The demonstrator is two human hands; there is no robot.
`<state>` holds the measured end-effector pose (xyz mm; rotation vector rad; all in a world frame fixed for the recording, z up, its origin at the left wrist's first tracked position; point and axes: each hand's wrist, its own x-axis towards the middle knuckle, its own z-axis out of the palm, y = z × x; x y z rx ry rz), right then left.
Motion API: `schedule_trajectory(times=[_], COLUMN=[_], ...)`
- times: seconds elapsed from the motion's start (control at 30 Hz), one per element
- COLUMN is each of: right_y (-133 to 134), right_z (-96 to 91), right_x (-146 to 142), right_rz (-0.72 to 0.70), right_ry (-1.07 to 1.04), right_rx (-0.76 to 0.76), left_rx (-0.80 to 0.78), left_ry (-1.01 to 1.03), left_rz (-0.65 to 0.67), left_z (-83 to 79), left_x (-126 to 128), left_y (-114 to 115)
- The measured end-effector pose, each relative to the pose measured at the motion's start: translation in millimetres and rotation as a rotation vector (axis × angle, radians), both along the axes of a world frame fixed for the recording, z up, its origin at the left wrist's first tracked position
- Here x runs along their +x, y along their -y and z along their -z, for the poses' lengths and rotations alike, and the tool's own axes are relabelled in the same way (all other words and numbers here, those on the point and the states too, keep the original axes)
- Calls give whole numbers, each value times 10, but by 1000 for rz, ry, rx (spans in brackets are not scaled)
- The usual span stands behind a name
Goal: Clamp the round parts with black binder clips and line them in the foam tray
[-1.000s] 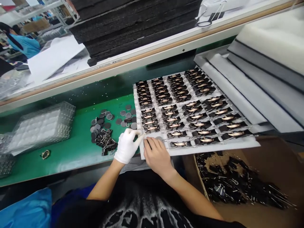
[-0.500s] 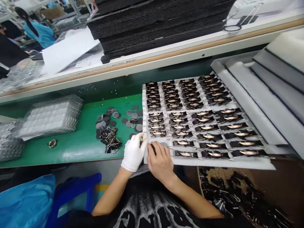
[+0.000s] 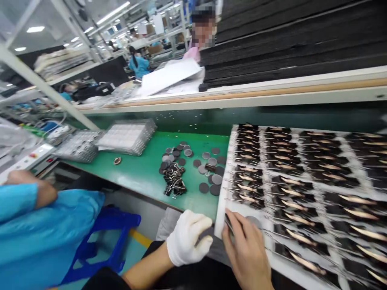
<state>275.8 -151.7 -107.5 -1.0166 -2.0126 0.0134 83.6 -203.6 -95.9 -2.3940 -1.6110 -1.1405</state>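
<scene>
1. a gloved left hand (image 3: 188,238) and a bare right hand (image 3: 248,251) work close together at the near-left corner of a white foam tray (image 3: 220,209), which stands on a green table (image 3: 145,173).
2. the right hand's fingertips close on a black binder clip (image 3: 228,220) at that corner. the left hand curls just beside it against the tray's edge, and blur hides whether it grips anything.
3. the clip lies straight ahead of the right hand, the nearer of the two. its wire handles point left toward the tray's edge, like the rows beyond it.
4. a grey disc (image 3: 253,220) sits on the tray just right of the clip.
5. the tray is packed with clips away to the right. to the left, loose discs (image 3: 216,179) and a heap of loose clips (image 3: 173,186) lie near on the table, with bare green between them and the blister trays (image 3: 127,137).
6. a co-worker's blue sleeve (image 3: 27,229) and a blue stool (image 3: 113,225) fill the lower left, well apart from the hands.
</scene>
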Motion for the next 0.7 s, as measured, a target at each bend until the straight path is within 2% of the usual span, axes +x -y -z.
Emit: schedule_trajectory(times=[0.07, 0.13, 0.23, 0.3, 0.4, 0.47, 0.53, 0.7], right_y=[-21, -42, -47, -36, -30, -38, -49, -64], right_z=[-4, -9, -23, -32, -27, -6, 28, 169], right_x=[53, 89, 108, 104, 84, 71, 70, 111], right_rz=[-69, -98, -72, -37, -9, -7, -9, -9], right_ry=[-101, -132, -80, -47, -31, -24, -18, 12], right_rx=[-62, -105, -139, -153, -124, -84, -47, -39], left_rx=[37, 54, 60, 8, -171, -292, -384, -485], left_ry=[-61, -43, 28, 82, 148, 169, 167, 122], left_rz=[-116, -454, -886, -1137, -1369, -1449, -1476, -1445], left_z=[-44, -108, -247, -351, -474, -518, -533, -496], left_x=[-326, -823, -1791, -2440, -3174, -3459, -3610, -3684], left_y=[8, -36, -213, -371, -565, -637, -684, -786])
